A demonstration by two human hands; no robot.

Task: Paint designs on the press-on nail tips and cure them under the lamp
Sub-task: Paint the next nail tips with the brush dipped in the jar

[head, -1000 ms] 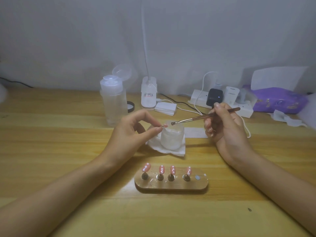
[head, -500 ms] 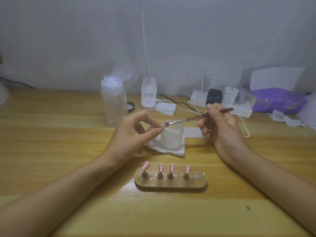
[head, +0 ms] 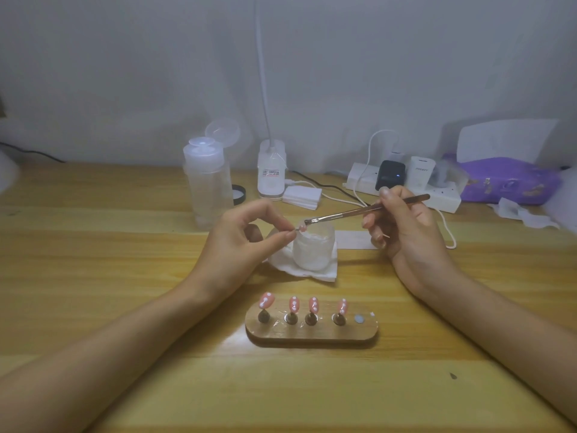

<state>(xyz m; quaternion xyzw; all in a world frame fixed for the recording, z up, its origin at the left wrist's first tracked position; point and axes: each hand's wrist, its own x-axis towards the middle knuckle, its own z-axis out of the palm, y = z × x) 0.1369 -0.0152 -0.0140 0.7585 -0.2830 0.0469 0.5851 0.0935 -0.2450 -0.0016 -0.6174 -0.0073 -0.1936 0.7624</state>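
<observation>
My left hand (head: 240, 242) pinches the small stand of a pink nail tip (head: 301, 227) between thumb and forefinger, above a frosted jar (head: 313, 250). My right hand (head: 406, 226) holds a thin brush (head: 365, 210), and its bristles touch the pink tip. In front of me a wooden holder (head: 312, 334) carries several pink nail tips (head: 295, 304) with white dots on little stands. One socket at the holder's right end (head: 359, 319) has no tip in it.
The jar sits on a white tissue (head: 324, 273). Behind stand a clear pump bottle (head: 207, 182) with its lid flipped up, a white lamp base (head: 271, 170) with a gooseneck, a power strip (head: 406, 189) with plugs and cables, and a purple wipes pack (head: 505, 182).
The brush tip has moved left, from over the jar onto the nail tip that my left hand holds. The left hand has stayed almost still.
</observation>
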